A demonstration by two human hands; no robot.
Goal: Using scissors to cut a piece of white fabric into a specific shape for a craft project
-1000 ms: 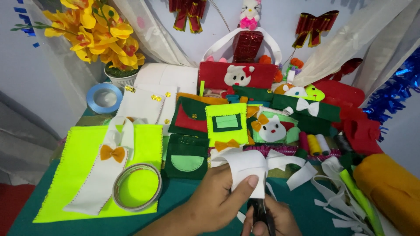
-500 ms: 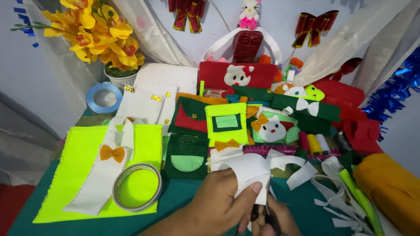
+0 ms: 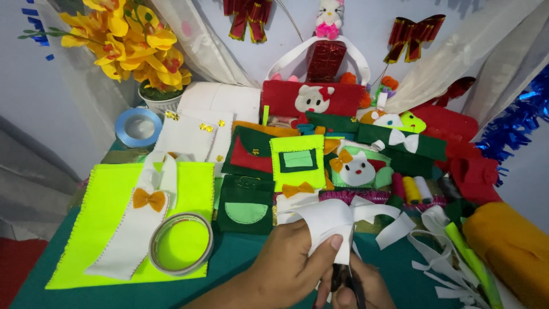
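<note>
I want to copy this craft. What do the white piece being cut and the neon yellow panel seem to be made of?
White piece: probably felt, matte, floppy, with clean unfrayed edges. Neon yellow panel: also looks like felt, flat and fuzzy, with stitching along its edge.

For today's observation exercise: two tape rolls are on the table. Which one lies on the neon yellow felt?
The clear tape roll, lying flat on the neon yellow felt. The blue tape roll sits farther back beside the flower pot.

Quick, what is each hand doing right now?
Left hand: closed, pinching the white felt piece.
Right hand: closed on the scissors, whose blades meet the white felt piece.
</note>
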